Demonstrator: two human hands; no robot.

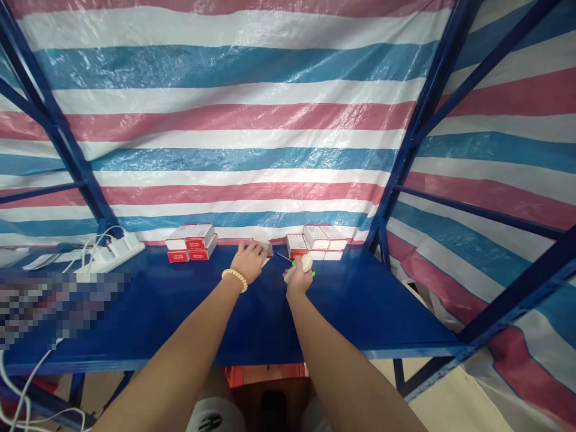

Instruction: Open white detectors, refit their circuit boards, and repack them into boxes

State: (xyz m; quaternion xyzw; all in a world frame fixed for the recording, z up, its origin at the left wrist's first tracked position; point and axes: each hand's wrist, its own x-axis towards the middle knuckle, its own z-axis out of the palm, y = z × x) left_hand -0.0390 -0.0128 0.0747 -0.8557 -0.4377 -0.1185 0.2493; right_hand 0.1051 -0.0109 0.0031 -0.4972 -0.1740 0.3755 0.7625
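My left hand (249, 259), with a beaded bracelet at the wrist, rests on a small red-and-white box (264, 246) on the blue shelf (189, 312). My right hand (299, 277) is shut on a white tool with green marks (300, 266), its thin metal tip pointing toward that box. A stack of red-and-white boxes (191, 242) lies to the left of my left hand. Another group of the same boxes (318, 241) lies just behind my right hand, against the striped tarp.
A white power strip with plugs and cables (110, 252) sits at the shelf's left. Blue steel uprights (396, 174) frame the bay. A red, white and blue striped tarp (247, 120) closes the back and sides. A red crate (265, 375) shows below the shelf.
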